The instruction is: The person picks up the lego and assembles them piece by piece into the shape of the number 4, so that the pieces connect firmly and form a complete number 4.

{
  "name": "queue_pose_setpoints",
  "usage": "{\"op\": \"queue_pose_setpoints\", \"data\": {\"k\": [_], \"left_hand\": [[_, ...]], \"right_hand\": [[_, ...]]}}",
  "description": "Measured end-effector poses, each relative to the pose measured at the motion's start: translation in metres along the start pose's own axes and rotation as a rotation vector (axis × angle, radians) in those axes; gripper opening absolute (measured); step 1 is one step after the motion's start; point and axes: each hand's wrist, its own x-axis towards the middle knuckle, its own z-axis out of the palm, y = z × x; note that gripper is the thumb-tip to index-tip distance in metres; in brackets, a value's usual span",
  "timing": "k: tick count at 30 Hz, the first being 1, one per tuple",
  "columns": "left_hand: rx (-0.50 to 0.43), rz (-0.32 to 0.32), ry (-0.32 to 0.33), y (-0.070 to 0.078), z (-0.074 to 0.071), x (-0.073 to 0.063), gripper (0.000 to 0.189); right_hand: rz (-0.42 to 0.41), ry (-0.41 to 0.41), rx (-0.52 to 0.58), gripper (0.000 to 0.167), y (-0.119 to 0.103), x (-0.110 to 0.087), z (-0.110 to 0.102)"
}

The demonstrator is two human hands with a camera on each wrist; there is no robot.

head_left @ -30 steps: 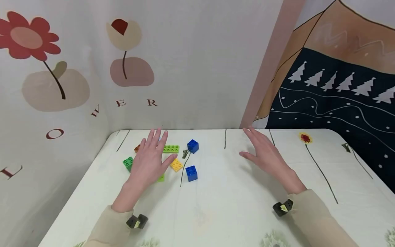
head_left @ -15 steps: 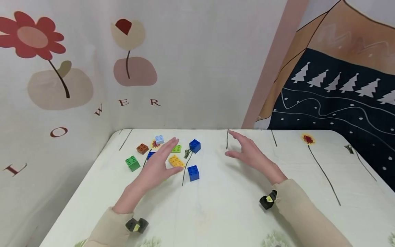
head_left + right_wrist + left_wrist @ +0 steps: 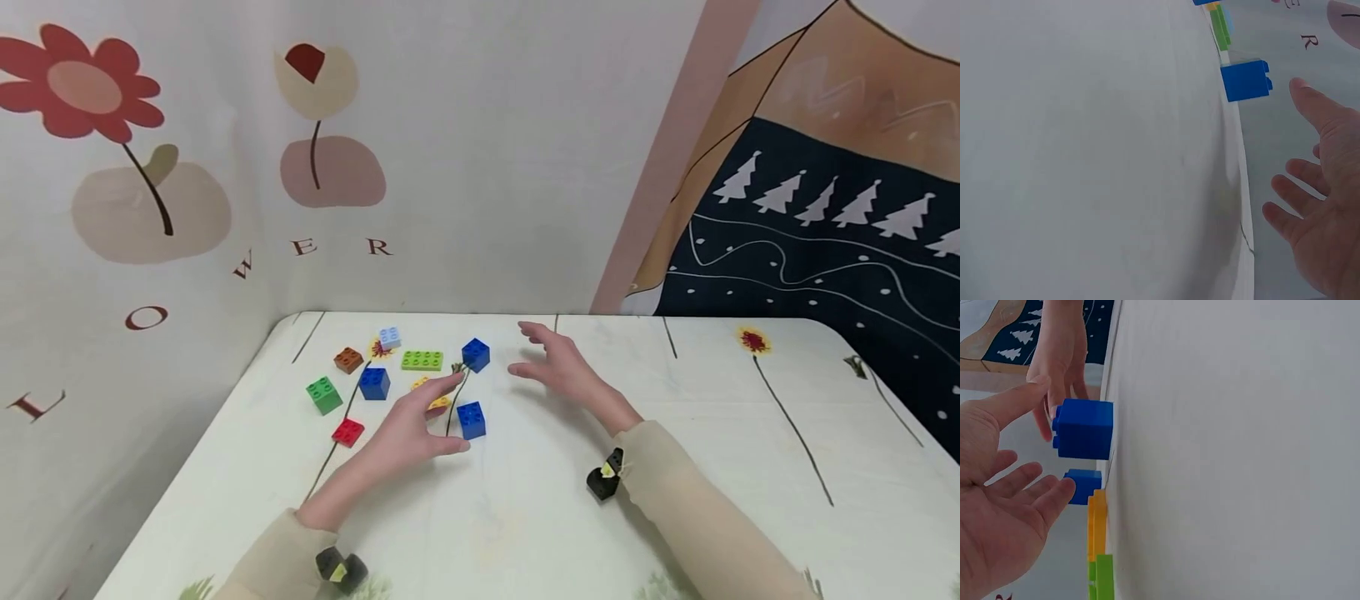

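My left hand (image 3: 408, 427) hovers above the table with thumb and fingers apart, holding nothing. Just beyond its fingertips stands a blue toy brick (image 3: 471, 420), seen beside the hand in the left wrist view as a tall blue brick (image 3: 1087, 430). Partly behind the left fingers lies a yellow brick (image 3: 440, 402). My right hand (image 3: 566, 372) is held over the table, fingers extended and spread from the thumb, also holding nothing. Left of it is another blue brick (image 3: 476, 355), which shows apart from the thumb in the right wrist view.
Further left lie a lime brick (image 3: 422, 360), a third blue brick (image 3: 374, 383), a red brick (image 3: 348, 432), a green brick (image 3: 324, 395), a brown brick (image 3: 348, 360) and a light blue brick (image 3: 389, 337). A printed curtain (image 3: 480, 208) rises behind the white table (image 3: 525, 517).
Both hands have come closer together: the left hand moved right and nearer, the right hand moved left. Bricks formerly behind the left hand now show. The bricks have stayed in place.
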Motion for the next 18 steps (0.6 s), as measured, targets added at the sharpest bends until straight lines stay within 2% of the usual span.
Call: {"op": "queue_pose_setpoints", "data": {"k": [4,9,13,18], "left_hand": [[-0.118,-0.015,-0.001,0.001,0.004,0.002,0.084],[-0.214,-0.079,0.017,0.002,0.006,0.004,0.076],[-0.251,-0.114,0.013,-0.002,0.007,0.004,0.07],[-0.268,-0.121,0.016,-0.005,0.009,0.005,0.065]], "right_hand": [[-0.008,-0.041,0.013,0.077,-0.001,0.008,0.009],[-0.011,-0.081,0.037,0.078,-0.001,0.02,0.021],[-0.008,-0.078,0.066,0.078,-0.001,0.027,0.032],[0.016,-0.059,0.097,0.076,-0.002,0.033,0.041]]}}
